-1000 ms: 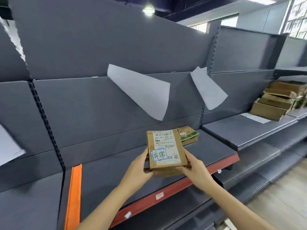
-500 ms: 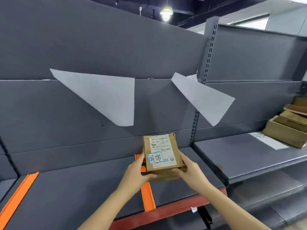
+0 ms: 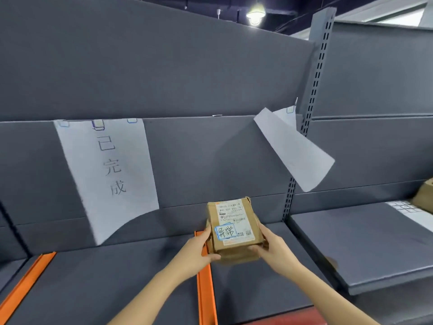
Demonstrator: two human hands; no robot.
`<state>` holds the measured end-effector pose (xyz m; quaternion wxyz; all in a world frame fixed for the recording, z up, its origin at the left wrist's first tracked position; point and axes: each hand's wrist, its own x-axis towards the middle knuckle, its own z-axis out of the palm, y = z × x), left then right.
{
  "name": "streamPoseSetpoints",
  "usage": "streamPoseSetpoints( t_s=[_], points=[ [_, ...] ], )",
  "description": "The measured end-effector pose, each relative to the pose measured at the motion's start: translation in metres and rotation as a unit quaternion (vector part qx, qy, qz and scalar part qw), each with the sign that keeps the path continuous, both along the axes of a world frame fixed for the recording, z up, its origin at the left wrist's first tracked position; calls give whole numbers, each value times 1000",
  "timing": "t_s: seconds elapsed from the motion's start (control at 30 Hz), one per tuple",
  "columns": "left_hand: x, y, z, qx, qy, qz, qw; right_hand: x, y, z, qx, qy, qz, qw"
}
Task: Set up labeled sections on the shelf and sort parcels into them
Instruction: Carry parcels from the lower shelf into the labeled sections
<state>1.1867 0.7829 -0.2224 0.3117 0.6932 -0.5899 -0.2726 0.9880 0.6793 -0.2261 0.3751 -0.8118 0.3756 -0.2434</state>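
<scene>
Behind the held parcel [image 3: 234, 227], the label sheet [image 3: 110, 179] now hangs flat.

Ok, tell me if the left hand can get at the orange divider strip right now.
Probably yes for reach, not for taking: the orange divider strip lies bare just below the left hand, nothing between, but that hand's grip is full with the brown cardboard parcel, shared with the right hand.

You're looking at a lit pendant lamp [image 3: 255, 14] hanging from the dark ceiling [image 3: 222, 3], top centre-right.
</scene>
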Motion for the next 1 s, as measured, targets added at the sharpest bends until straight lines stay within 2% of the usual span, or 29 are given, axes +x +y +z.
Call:
streamPoseSetpoints(
  t_s=[0.33,0.5,0.67,0.83,1.0],
  points=[
    [18,-58,-19,-33,-12,54,998,23,-40,-8,13,13,-9,1000],
    [19,-75,-27,-31,10,65,997,28,-61,-14,36,41,1,999],
    [19,-85,-34,-38,-6,92,995,37,-76,-19,49,73,29,996],
    [18,-92,-38,-33,-24,107,993,46,-92,-34,59,106,35,992],
    [14,-95,-51,14,-58,122,991,48,-101,-40,47,138,54,988]
  ],
)
